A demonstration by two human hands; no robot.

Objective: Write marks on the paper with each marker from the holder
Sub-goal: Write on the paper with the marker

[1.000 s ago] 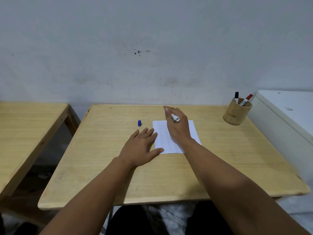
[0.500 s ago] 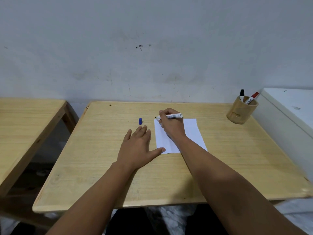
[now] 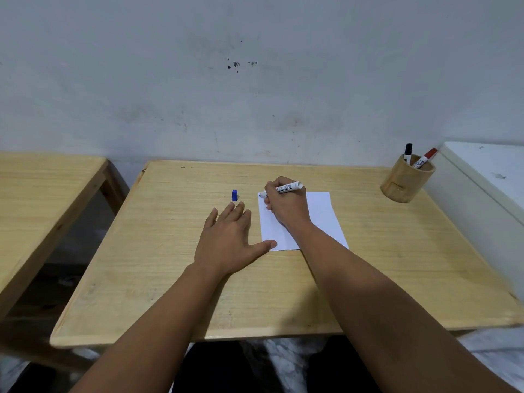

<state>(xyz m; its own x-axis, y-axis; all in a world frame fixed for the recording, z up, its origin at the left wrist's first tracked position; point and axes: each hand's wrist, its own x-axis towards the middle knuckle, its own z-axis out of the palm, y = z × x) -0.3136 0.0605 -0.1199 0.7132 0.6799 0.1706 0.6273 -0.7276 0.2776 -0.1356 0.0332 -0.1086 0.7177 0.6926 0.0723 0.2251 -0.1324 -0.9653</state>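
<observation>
A white sheet of paper (image 3: 320, 214) lies in the middle of the wooden table (image 3: 158, 279). My right hand (image 3: 286, 207) grips an uncapped white marker (image 3: 286, 188), its tip at the paper's far left corner. My left hand (image 3: 229, 239) lies flat on the table with fingers spread, its thumb tip resting on the paper's near left corner. A blue marker cap (image 3: 234, 195) stands just beyond my left fingertips. At the back right a round wooden holder (image 3: 405, 181) keeps a black-capped marker (image 3: 408, 153) and a red-capped marker (image 3: 425, 158).
A second wooden table (image 3: 42, 199) stands to the left across a gap. A white cabinet or appliance (image 3: 487, 194) butts against the table's right side. A grey wall (image 3: 255, 80) runs behind the table.
My right hand turned the marker from pointing away to lying sideways and brought its tip down to the paper's far left corner. My left hand stayed flat beside the sheet.
</observation>
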